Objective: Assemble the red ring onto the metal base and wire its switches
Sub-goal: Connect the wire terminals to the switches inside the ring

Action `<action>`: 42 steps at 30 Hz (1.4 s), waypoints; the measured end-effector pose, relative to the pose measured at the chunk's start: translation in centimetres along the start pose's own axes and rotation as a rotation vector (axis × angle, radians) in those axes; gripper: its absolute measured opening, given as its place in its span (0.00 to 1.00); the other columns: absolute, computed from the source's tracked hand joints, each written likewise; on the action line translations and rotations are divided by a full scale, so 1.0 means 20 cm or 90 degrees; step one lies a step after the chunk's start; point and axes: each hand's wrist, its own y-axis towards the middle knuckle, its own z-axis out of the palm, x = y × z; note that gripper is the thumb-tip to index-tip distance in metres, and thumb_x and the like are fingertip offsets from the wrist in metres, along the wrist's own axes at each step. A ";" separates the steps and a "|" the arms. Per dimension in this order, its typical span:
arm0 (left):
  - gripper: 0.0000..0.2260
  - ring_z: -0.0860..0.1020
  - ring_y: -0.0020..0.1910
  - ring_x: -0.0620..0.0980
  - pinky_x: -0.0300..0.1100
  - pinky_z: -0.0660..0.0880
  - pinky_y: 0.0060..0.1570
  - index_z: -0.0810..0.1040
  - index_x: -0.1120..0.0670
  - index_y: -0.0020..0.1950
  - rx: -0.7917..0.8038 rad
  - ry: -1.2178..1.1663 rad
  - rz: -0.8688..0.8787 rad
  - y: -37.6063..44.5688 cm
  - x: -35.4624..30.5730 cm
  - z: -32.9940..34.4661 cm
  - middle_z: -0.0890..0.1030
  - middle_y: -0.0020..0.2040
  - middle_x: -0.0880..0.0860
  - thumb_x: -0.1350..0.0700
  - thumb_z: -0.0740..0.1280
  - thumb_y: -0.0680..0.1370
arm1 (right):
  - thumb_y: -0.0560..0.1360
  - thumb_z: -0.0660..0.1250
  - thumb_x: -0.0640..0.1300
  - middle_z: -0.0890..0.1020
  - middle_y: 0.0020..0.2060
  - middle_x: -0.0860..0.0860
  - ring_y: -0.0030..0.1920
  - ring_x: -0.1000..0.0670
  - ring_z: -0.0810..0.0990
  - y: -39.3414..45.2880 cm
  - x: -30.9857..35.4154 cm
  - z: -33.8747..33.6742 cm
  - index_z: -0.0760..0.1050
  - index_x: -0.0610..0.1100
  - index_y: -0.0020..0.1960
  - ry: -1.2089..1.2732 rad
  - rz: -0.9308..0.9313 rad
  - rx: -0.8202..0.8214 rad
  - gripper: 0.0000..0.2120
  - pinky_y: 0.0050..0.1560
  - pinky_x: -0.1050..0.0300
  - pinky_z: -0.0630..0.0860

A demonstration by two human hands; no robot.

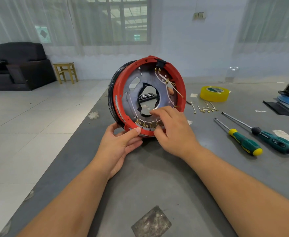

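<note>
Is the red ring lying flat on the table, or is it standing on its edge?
Standing on its edge. The red ring is tipped up, its open face toward the camera; the left hand grips its lower rim against the table.

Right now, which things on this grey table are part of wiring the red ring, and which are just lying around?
In the job:
red plastic ring on round metal base plate
white wires with brass terminals
left hand gripping the ring's rim
right hand at the lower terminals
spare loose wires

Lying about:
roll of yellow tape
two green-handled screwdrivers
</note>
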 end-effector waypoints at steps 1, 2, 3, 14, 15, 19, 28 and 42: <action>0.26 0.87 0.54 0.62 0.50 0.85 0.51 0.69 0.52 0.67 -0.004 -0.003 0.000 0.00 0.00 0.00 0.87 0.55 0.63 0.63 0.77 0.75 | 0.73 0.63 0.48 0.78 0.61 0.51 0.62 0.49 0.75 -0.01 0.00 -0.01 0.75 0.45 0.67 -0.027 -0.001 0.010 0.23 0.66 0.50 0.69; 0.25 0.87 0.54 0.62 0.50 0.85 0.51 0.69 0.52 0.67 -0.007 -0.007 0.001 0.00 0.00 0.00 0.87 0.55 0.62 0.63 0.77 0.75 | 0.72 0.64 0.51 0.78 0.62 0.52 0.63 0.50 0.74 -0.02 0.01 -0.01 0.75 0.47 0.68 -0.052 -0.009 0.022 0.25 0.69 0.51 0.66; 0.25 0.87 0.54 0.62 0.50 0.85 0.51 0.69 0.53 0.67 -0.008 -0.012 0.002 -0.01 -0.01 0.00 0.87 0.55 0.62 0.63 0.77 0.75 | 0.73 0.64 0.56 0.78 0.63 0.53 0.64 0.51 0.74 -0.03 0.01 -0.01 0.75 0.48 0.68 -0.078 -0.020 0.036 0.26 0.70 0.52 0.63; 0.21 0.87 0.53 0.61 0.53 0.82 0.58 0.71 0.55 0.68 -0.015 -0.013 0.002 -0.02 -0.02 0.02 0.88 0.54 0.60 0.63 0.74 0.78 | 0.73 0.69 0.64 0.79 0.59 0.55 0.62 0.49 0.77 -0.01 -0.03 0.02 0.78 0.52 0.64 -0.191 -0.068 0.049 0.25 0.67 0.50 0.65; 0.21 0.87 0.53 0.61 0.53 0.82 0.59 0.71 0.55 0.68 -0.017 -0.013 0.003 -0.01 -0.02 0.02 0.88 0.54 0.60 0.63 0.74 0.78 | 0.73 0.70 0.64 0.80 0.59 0.55 0.61 0.49 0.77 -0.01 -0.03 0.02 0.79 0.52 0.64 -0.193 -0.067 0.049 0.24 0.67 0.50 0.65; 0.21 0.87 0.53 0.61 0.51 0.83 0.56 0.70 0.55 0.68 -0.011 -0.017 0.002 -0.02 -0.03 0.02 0.88 0.54 0.60 0.63 0.74 0.78 | 0.73 0.69 0.65 0.79 0.60 0.55 0.62 0.49 0.76 -0.01 -0.02 0.03 0.77 0.52 0.65 -0.191 -0.069 0.049 0.26 0.69 0.49 0.64; 0.25 0.88 0.50 0.59 0.48 0.85 0.45 0.68 0.55 0.69 0.011 -0.030 -0.008 -0.02 -0.02 0.02 0.87 0.54 0.62 0.66 0.75 0.76 | 0.74 0.66 0.61 0.79 0.60 0.51 0.61 0.48 0.77 0.00 0.11 0.12 0.77 0.47 0.66 -0.157 -0.080 -0.017 0.26 0.64 0.49 0.68; 0.32 0.88 0.49 0.60 0.51 0.85 0.46 0.69 0.58 0.69 0.048 -0.045 -0.021 -0.03 -0.03 0.02 0.87 0.54 0.62 0.54 0.80 0.70 | 0.75 0.70 0.57 0.78 0.56 0.50 0.56 0.46 0.77 0.00 0.12 0.13 0.76 0.45 0.63 -0.110 -0.037 -0.016 0.22 0.56 0.49 0.74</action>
